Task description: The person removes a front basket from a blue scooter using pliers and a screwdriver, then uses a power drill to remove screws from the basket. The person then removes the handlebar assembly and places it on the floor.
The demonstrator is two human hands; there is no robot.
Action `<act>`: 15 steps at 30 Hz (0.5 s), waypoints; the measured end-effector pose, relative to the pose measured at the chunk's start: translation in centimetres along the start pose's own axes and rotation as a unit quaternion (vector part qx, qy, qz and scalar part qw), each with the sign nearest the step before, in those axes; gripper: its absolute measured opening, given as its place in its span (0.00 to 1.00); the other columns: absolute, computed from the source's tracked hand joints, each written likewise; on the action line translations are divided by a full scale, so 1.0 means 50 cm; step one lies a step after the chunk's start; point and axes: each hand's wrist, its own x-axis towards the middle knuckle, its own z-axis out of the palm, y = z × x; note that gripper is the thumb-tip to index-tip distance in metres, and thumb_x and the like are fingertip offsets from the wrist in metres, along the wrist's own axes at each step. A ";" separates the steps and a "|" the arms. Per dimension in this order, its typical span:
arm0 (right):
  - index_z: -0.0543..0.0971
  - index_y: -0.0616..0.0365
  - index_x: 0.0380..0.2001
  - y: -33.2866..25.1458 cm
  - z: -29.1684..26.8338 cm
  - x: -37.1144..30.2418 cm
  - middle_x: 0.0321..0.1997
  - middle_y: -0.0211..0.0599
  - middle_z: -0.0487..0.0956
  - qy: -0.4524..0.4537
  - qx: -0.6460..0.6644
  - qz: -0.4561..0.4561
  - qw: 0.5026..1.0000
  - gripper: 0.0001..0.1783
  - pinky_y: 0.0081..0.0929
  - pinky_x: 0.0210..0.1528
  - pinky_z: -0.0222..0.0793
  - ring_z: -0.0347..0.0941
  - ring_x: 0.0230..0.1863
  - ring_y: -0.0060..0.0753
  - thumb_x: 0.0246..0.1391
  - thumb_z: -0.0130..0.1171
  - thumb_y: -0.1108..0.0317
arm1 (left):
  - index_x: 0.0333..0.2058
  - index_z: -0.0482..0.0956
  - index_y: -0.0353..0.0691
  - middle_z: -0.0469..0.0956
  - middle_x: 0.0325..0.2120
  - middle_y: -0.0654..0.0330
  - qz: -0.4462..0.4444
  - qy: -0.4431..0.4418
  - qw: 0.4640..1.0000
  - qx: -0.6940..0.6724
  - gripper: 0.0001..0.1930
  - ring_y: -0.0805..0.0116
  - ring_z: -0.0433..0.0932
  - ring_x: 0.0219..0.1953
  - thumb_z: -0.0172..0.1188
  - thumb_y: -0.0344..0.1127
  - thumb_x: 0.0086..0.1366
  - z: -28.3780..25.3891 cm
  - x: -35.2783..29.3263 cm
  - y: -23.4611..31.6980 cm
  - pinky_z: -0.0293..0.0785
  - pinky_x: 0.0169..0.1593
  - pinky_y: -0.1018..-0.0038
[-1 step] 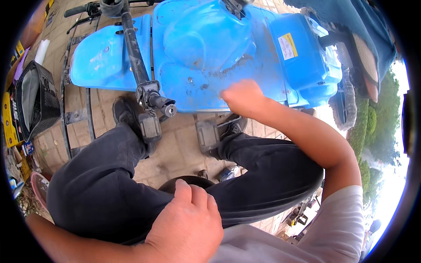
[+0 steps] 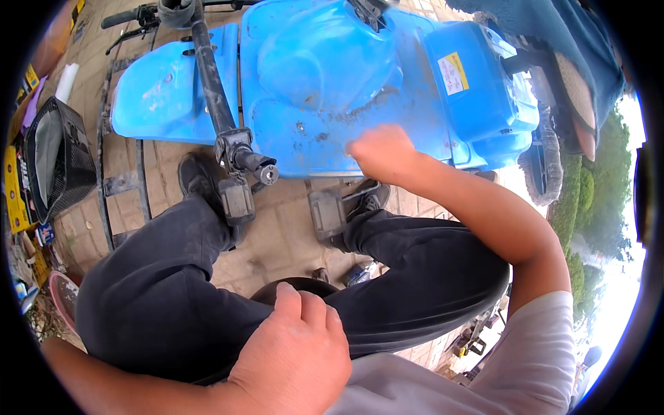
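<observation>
My right hand (image 2: 384, 153) is closed in a loose fist against the near part of a scuffed blue plastic body panel (image 2: 283, 149), slightly smeared by motion. What its fingers hold, if anything, is hidden. Low in the middle, over my lap in dark trousers (image 2: 415, 297), my left hand (image 2: 294, 349) shows its back. Its fingers are bent down and close together; the palm side cannot be seen. Left of the right hand, a black handlebar tube (image 2: 209, 76) ends in a grip and switch block (image 2: 238, 152) that overhang the panel's edge.
A blue fender (image 2: 162, 86) lies left, above a black metal frame (image 2: 121, 183). Pedal-like blocks (image 2: 326, 211) stand near my shoes. A mesh basket (image 2: 69, 162) and boxes (image 2: 15, 194) crowd the left edge. Another person's leg in blue cloth (image 2: 553, 28) is at the upper right.
</observation>
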 end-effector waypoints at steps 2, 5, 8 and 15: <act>0.82 0.56 0.25 0.011 0.003 0.012 0.29 0.45 0.82 0.011 0.051 0.029 0.998 0.06 0.44 0.35 0.75 0.79 0.35 0.51 0.42 0.58 0.70 | 0.36 0.82 0.36 0.79 0.33 0.58 -0.017 0.029 0.999 -0.009 0.13 0.64 0.74 0.40 0.53 0.35 0.58 0.006 -0.004 0.000 0.65 0.44 0.68; 0.83 0.57 0.24 0.036 0.045 0.017 0.28 0.47 0.82 0.057 0.143 0.067 0.986 0.07 0.44 0.33 0.75 0.80 0.34 0.52 0.42 0.59 0.68 | 0.36 0.83 0.37 0.79 0.33 0.58 -0.032 0.070 0.997 -0.009 0.12 0.64 0.75 0.40 0.53 0.34 0.58 0.024 -0.006 0.005 0.65 0.44 0.68; 0.84 0.56 0.24 0.022 0.057 0.009 0.28 0.47 0.82 0.058 0.131 0.068 0.987 0.07 0.43 0.32 0.76 0.80 0.32 0.51 0.41 0.59 0.68 | 0.35 0.83 0.37 0.79 0.32 0.58 -0.030 0.070 0.997 -0.006 0.12 0.63 0.75 0.40 0.53 0.34 0.58 0.022 -0.005 0.018 0.66 0.43 0.68; 0.85 0.51 0.29 0.020 0.012 -0.008 0.32 0.45 0.83 0.018 0.099 0.035 0.994 0.10 0.45 0.36 0.76 0.80 0.35 0.50 0.43 0.57 0.67 | 0.32 0.84 0.40 0.81 0.33 0.57 -0.015 0.077 0.997 0.006 0.12 0.61 0.77 0.40 0.54 0.37 0.58 0.007 -0.014 0.007 0.69 0.39 0.62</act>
